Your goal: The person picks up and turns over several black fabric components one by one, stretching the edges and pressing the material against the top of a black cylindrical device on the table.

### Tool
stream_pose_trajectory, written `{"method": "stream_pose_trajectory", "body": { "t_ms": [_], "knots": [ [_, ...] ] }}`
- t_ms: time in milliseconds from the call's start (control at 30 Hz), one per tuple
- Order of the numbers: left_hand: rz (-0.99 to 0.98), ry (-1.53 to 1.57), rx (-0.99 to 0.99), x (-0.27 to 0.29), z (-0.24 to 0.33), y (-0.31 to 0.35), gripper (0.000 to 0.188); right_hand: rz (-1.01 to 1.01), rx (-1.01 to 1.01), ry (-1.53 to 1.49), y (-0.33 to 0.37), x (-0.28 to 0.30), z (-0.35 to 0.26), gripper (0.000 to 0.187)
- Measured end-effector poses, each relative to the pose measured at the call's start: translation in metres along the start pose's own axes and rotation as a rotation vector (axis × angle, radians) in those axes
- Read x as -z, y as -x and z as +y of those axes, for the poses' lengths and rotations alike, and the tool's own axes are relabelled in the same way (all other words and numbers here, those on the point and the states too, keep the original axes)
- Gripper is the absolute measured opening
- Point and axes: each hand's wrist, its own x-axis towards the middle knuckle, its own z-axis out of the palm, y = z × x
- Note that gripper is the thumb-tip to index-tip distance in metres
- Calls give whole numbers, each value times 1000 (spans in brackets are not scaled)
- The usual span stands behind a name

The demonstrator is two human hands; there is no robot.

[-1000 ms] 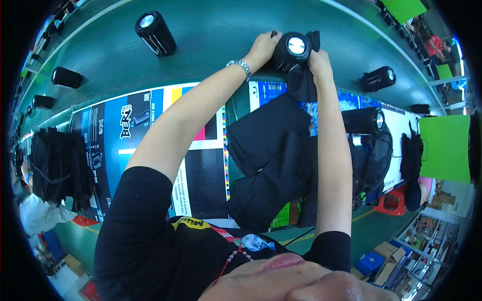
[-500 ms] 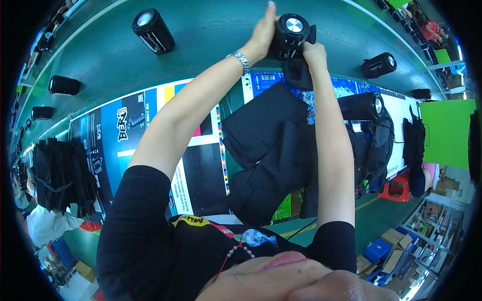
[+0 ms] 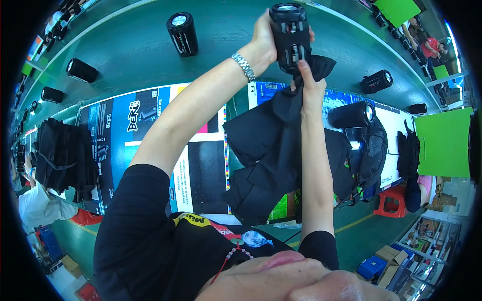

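Observation:
My left hand (image 3: 263,41) is wrapped around the side of a black cylindrical speaker (image 3: 291,36), which I hold upright with its shiny round end up. Just below it, my right hand (image 3: 312,89) is closed on a black cloth bag (image 3: 287,104), its thumb against the speaker's lower end. Part of the bag's fabric bunches beside that end; whether it goes around it I cannot tell. More black cloth pieces (image 3: 256,135) lie beneath my forearms on a printed board. To the right of my right wrist, another black speaker (image 3: 351,115) lies on its side.
Along the green belt-like surface (image 3: 228,37) stand or lie more speakers: one upright (image 3: 182,34), one at left (image 3: 82,70), one at right (image 3: 376,81). A stack of black cloth bags (image 3: 65,155) sits at far left. At right is a red stool (image 3: 391,201).
The speaker has been lifted and tipped, so its side now shows. My right hand has drawn the black cloth up to its lower end. Speakers at left have shifted rightward in view.

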Motion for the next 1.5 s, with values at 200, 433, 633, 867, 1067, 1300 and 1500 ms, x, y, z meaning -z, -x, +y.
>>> {"method": "stream_pose_trajectory", "body": {
  "t_ms": [200, 433, 633, 867, 1067, 1300, 1500],
  "knots": [
    [137, 231, 35, 14, -9, 2, 57, 80, -104, -22, -1, -16, -9, 37],
    [737, 413, 107, 33, 0, -9, 46, 176, 392, 423, -28, -16, -25, 42],
    [592, -263, -162, 58, 15, 10, 41, 61, 745, 984, -54, -23, -20, 69],
    [-131, -1103, -249, 45, 30, -28, 34, 36, 564, 551, -46, -15, 15, 70],
    [-111, -1341, 200, 38, 31, -47, 38, 19, 49, 31, -35, -4, 6, 46],
    [-639, -1724, -868, -11, 18, -34, 21, -48, 57, -46, -52, 10, -7, 32],
    [-369, -1573, -696, 8, 21, -3, 15, -56, 68, 180, -46, 10, -15, 40]
  ]
}}
